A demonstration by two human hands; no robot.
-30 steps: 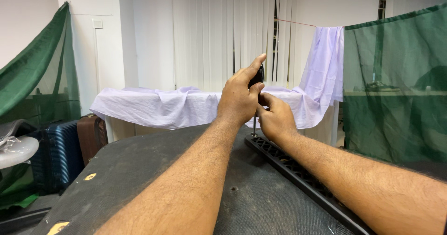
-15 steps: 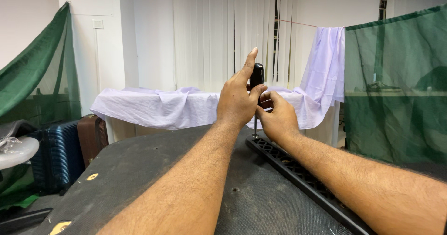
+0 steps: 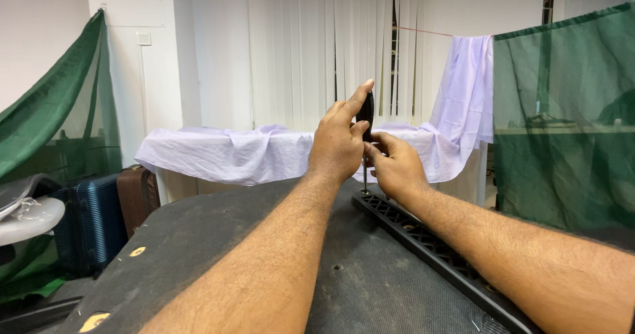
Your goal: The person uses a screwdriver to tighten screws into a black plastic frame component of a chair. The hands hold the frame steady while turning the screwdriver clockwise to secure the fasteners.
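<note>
A screwdriver with a black handle (image 3: 366,112) stands upright, its metal shaft (image 3: 364,178) pointing down at the far end of a long black plastic grille strip (image 3: 423,241). My left hand (image 3: 338,142) wraps the handle from the left, with the index finger stretched up along it. My right hand (image 3: 395,165) pinches the lower handle and shaft from the right. The strip lies diagonally on a dark, dusty panel (image 3: 218,254) that my forearms rest above.
A lilac cloth (image 3: 245,152) covers a table behind the panel and hangs from a line at the right. Green netting (image 3: 569,122) stands at right and left. Suitcases (image 3: 99,218) sit on the floor at left. White vertical blinds fill the back wall.
Both hands stay on the screwdriver. My left index finger has shifted along the handle, and the grip has turned slightly; the strip has not moved.
</note>
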